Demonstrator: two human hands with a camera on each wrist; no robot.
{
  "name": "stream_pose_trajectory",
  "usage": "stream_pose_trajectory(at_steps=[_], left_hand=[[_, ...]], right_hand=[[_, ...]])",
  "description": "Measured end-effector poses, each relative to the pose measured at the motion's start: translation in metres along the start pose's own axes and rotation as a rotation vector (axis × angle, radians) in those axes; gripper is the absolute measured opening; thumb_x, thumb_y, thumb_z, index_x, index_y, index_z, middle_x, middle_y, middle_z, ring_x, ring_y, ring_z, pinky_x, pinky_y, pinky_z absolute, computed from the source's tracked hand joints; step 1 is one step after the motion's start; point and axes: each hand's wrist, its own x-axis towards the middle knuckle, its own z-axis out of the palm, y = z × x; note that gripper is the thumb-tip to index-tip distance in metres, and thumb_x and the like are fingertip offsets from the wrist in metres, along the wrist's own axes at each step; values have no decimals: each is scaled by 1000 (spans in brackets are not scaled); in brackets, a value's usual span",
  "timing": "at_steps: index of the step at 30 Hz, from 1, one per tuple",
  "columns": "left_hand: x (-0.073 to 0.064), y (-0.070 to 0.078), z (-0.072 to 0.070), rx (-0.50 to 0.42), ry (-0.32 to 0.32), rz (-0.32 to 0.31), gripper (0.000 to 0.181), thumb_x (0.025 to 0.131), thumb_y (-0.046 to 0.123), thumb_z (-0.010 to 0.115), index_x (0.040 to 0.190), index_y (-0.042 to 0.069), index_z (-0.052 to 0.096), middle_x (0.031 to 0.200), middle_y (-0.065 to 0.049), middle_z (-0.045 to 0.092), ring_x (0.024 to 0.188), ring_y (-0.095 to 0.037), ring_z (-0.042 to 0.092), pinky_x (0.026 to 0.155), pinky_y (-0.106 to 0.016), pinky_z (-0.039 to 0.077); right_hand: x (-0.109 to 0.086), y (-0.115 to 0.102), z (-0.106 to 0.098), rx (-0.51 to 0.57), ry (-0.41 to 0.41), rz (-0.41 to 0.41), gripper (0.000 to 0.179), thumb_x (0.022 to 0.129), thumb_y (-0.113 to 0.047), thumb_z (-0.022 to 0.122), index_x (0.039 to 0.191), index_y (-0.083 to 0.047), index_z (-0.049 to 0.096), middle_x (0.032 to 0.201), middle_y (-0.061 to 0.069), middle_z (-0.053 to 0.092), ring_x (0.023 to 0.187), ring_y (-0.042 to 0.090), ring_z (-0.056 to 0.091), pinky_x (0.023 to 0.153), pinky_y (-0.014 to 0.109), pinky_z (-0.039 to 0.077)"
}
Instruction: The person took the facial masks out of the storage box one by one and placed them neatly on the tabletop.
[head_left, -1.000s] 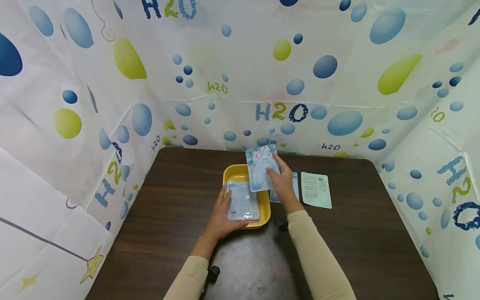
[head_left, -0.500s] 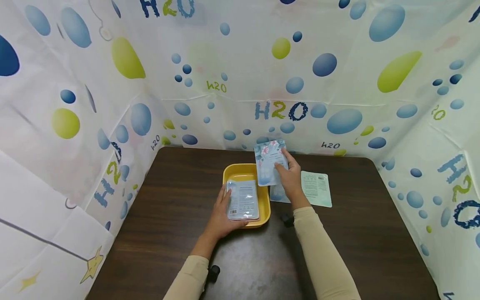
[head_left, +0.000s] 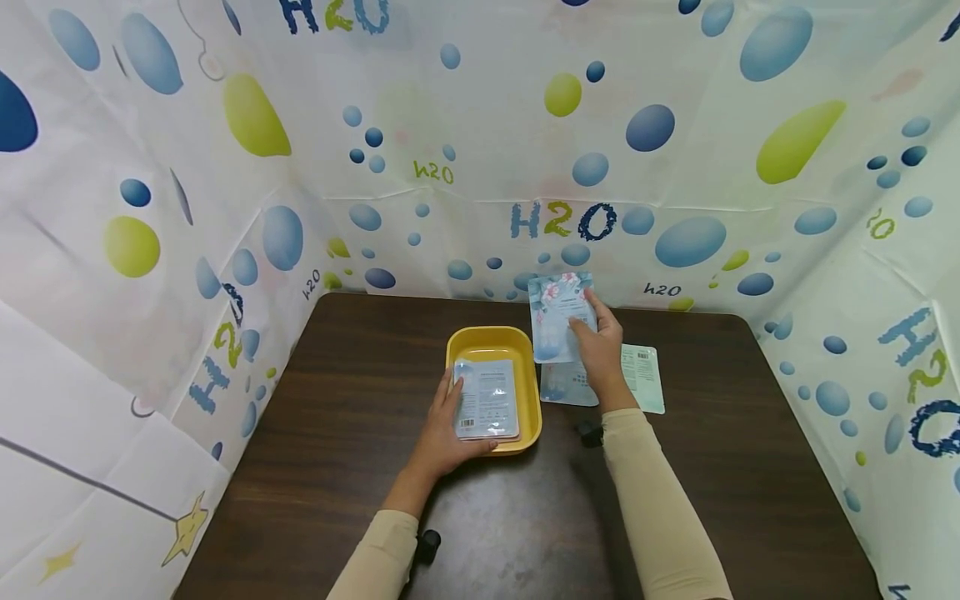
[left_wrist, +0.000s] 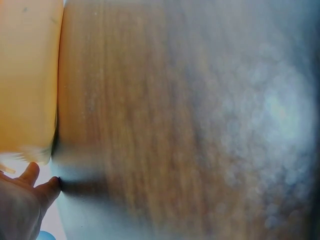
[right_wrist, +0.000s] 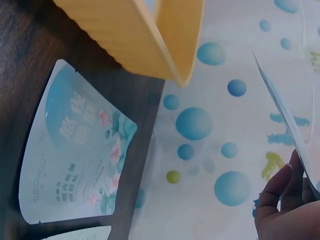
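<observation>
My right hand (head_left: 600, 350) pinches a light blue sheet mask packet (head_left: 557, 317) with pink flowers, thumb on its front. The packet is raised over the back of the table, and its edge shows in the right wrist view. Below it lies another blue mask packet (head_left: 566, 385), printed side up, partly hidden by the hand. A pale green packet (head_left: 642, 379) lies to its right. My left hand (head_left: 442, 433) rests against the front left corner of a yellow tray (head_left: 528, 400), fingers along its left side and thumb at its front. A stack of packets (head_left: 486, 400) lies in the tray.
The dark brown wooden table (head_left: 345, 400) extends on both sides of the tray. A white curtain (head_left: 480, 125) printed with blue and green spots stands behind its back edge and at the sides.
My right hand has carried the blue packet from over the tray to the right and slightly back, above the packet on the table. My left hand has stayed at the tray.
</observation>
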Motion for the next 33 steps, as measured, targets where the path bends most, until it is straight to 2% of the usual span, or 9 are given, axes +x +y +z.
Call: stream_pose_trajectory(at_steps=[4, 9, 24, 28, 33], left_hand=[[1, 0, 0, 2, -2, 0, 129, 61, 57, 93, 164, 22, 23, 173, 16, -2, 157, -32, 20, 119, -61, 32], [2, -2, 0, 0, -5, -6, 129, 61, 56, 94, 164, 22, 24, 172, 19, -3, 158, -30, 20, 120, -60, 31], [2, -2, -1, -5, -4, 3, 130, 61, 56, 94, 164, 21, 24, 172, 15, -1, 157, -31, 20, 119, -61, 31], [2, -2, 0, -1, 4, 18, 129, 61, 56, 94, 164, 18, 25, 174, 10, 1, 157, -35, 21, 118, -63, 33], [1, -1, 0, -1, -1, 3, 129, 61, 56, 94, 164, 20, 24, 173, 11, 0, 157, -34, 21, 118, -63, 33]], right_hand=[[2, 0, -5, -4, 19, -1, 62, 103, -12, 56, 159, -28, 36, 168, -8, 31, 150, 17, 38, 122, 40, 35], [3, -2, -11, 28, 30, -14, 62, 102, -9, 56, 159, -26, 37, 168, -5, 31, 150, 17, 37, 122, 40, 34], [9, -13, -30, 65, 95, -36, 60, 103, -7, 55, 158, -25, 39, 168, -2, 31, 148, 19, 39, 116, 41, 41], [10, -15, -40, 70, 116, -36, 60, 103, -7, 55, 158, -25, 39, 168, -4, 31, 148, 19, 40, 117, 41, 40], [12, -17, -52, 75, 159, -33, 60, 103, -6, 55, 158, -25, 40, 168, -5, 30, 149, 19, 37, 119, 40, 37]])
